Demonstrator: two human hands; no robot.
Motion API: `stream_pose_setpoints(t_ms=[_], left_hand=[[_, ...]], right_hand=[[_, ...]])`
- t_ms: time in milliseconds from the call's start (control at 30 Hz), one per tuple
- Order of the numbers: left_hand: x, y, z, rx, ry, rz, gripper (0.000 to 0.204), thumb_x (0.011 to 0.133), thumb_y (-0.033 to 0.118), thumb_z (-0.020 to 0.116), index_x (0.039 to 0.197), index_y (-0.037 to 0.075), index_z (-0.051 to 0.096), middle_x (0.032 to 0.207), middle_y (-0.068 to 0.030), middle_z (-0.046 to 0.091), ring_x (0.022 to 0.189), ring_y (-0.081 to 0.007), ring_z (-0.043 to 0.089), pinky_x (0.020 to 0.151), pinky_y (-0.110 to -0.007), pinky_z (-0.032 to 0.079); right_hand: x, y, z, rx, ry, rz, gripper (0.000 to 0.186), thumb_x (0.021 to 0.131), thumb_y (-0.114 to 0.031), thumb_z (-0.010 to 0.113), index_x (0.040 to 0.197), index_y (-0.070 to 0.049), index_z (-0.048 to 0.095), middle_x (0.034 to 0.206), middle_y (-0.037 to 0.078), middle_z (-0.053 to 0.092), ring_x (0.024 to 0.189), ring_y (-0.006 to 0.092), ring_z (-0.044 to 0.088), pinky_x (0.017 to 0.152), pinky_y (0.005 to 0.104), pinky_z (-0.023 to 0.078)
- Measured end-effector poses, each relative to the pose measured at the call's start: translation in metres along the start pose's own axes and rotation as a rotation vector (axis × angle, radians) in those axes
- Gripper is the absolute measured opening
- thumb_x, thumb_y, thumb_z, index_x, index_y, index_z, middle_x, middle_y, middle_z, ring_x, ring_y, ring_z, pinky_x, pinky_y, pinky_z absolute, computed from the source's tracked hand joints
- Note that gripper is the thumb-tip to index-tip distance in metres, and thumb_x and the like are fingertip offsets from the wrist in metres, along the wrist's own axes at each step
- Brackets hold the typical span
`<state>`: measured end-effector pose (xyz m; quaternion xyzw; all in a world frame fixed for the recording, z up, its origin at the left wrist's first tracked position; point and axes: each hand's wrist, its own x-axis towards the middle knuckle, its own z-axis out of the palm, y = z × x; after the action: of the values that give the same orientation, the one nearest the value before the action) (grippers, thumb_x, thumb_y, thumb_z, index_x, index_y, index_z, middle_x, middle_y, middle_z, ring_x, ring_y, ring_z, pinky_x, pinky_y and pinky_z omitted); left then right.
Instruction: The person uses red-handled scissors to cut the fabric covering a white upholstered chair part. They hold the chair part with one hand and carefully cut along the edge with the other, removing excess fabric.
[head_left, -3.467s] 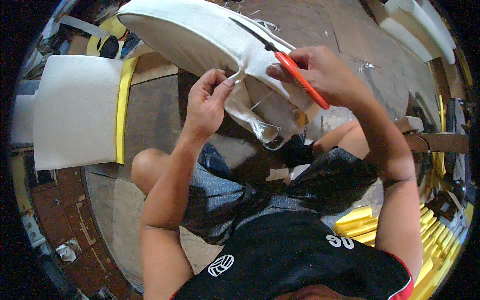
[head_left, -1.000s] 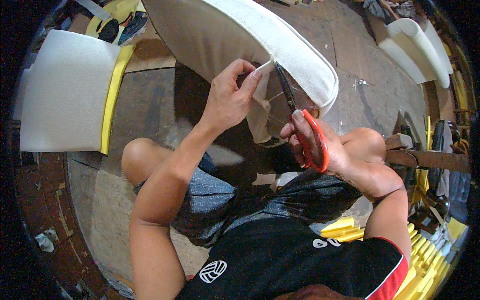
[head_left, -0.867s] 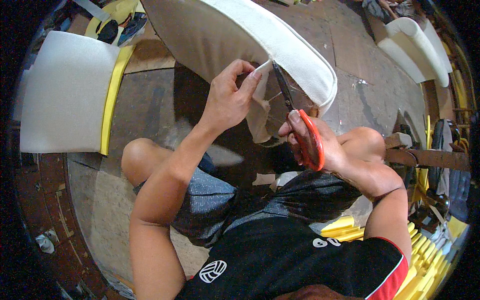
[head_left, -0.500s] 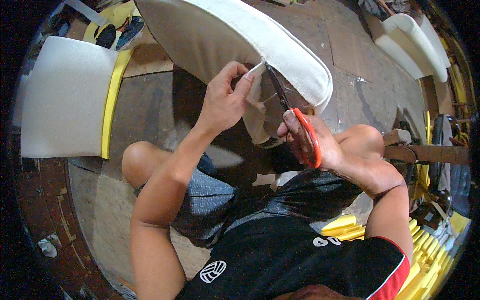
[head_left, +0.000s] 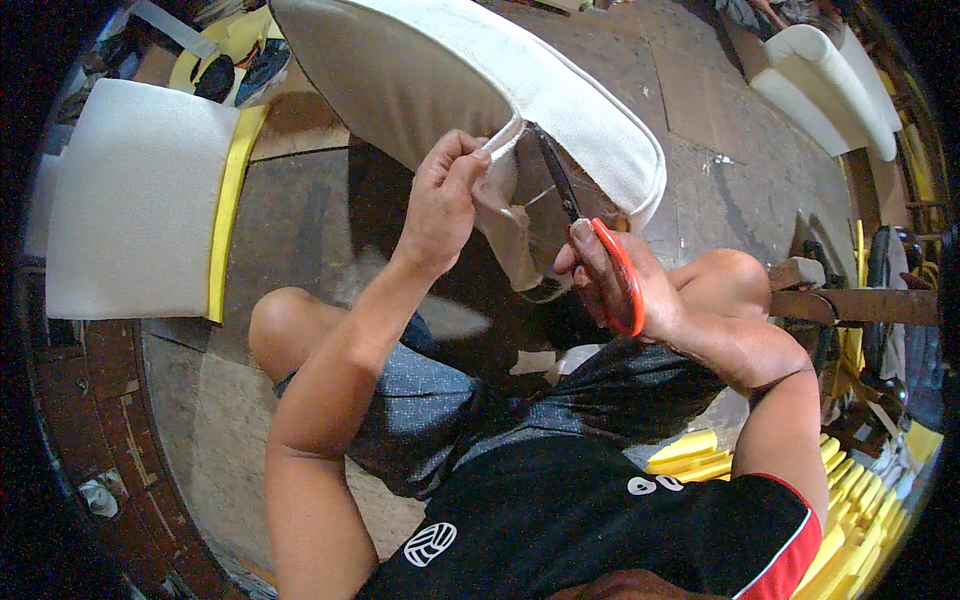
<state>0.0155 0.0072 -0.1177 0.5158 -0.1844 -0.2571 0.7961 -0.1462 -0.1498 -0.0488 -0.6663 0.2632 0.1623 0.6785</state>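
Observation:
In front of me a large cushion-like piece covered in white fabric (head_left: 575, 95) stands tilted, its darker inner side facing left. My left hand (head_left: 445, 195) pinches the loose fabric edge (head_left: 503, 140) and holds it out from the piece. In my right hand (head_left: 625, 275) is a pair of scissors (head_left: 622, 280) with orange-red handles and dark blades. The blades point up and away, their tips at the fabric edge just right of my left fingers. A few thin threads hang below, between fabric flap and blades.
To the left lies a white padded panel (head_left: 140, 200) with a yellow foam edge (head_left: 232, 215). Another white upholstered piece (head_left: 825, 95) rests at the far right. Yellow foam strips (head_left: 850, 510) are stacked at my lower right, near a wooden bar (head_left: 860, 308).
My left hand has drawn slightly left and down, pulling the fabric edge away from the scissor tips. The right hand and scissors have barely moved.

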Motion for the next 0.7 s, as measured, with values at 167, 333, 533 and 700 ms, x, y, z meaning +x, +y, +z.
stream_pose_setpoints(t_ms=[167, 333, 533, 700], left_hand=[[-0.003, 0.001, 0.004, 0.075, 0.001, 0.025, 0.008, 0.098, 0.013, 0.053, 0.092, 0.008, 0.054, 0.087, 0.0011, 0.057, 0.081, -0.0075, 0.051, 0.076, -0.023, 0.042], [-0.009, 0.001, 0.012, 0.292, 0.039, 0.036, 0.009, 0.100, 0.013, 0.053, 0.098, 0.005, 0.056, 0.094, -0.0005, 0.060, 0.086, -0.0063, 0.050, 0.079, -0.024, 0.043], [-0.010, -0.001, 0.016, 0.366, 0.027, 0.179, 0.011, 0.099, 0.013, 0.054, 0.094, 0.003, 0.054, 0.079, 0.0031, 0.051, 0.073, -0.0043, 0.044, 0.064, -0.022, 0.039], [-0.010, -0.002, 0.015, 0.432, 0.036, 0.192, 0.012, 0.098, 0.012, 0.056, 0.091, 0.003, 0.053, 0.081, 0.0022, 0.052, 0.073, -0.0044, 0.044, 0.064, -0.023, 0.040]], right_hand=[[0.005, 0.006, -0.001, -0.109, -0.035, -0.054, 0.057, 0.100, -0.056, 0.042, 0.089, -0.004, 0.062, 0.057, -0.002, 0.048, 0.040, 0.0112, 0.047, 0.037, 0.0243, 0.039], [0.010, 0.004, -0.001, -0.080, -0.036, -0.025, 0.058, 0.100, -0.056, 0.041, 0.089, -0.003, 0.062, 0.059, -0.001, 0.048, 0.040, 0.0117, 0.047, 0.037, 0.0247, 0.039], [0.014, 0.005, -0.003, -0.036, -0.028, -0.022, 0.057, 0.099, -0.057, 0.044, 0.088, -0.004, 0.062, 0.059, -0.001, 0.048, 0.041, 0.0111, 0.048, 0.037, 0.0250, 0.039], [0.020, 0.009, -0.002, -0.068, 0.008, -0.126, 0.053, 0.097, -0.056, 0.050, 0.088, -0.005, 0.062, 0.057, -0.002, 0.047, 0.042, 0.0096, 0.045, 0.038, 0.0243, 0.037]])
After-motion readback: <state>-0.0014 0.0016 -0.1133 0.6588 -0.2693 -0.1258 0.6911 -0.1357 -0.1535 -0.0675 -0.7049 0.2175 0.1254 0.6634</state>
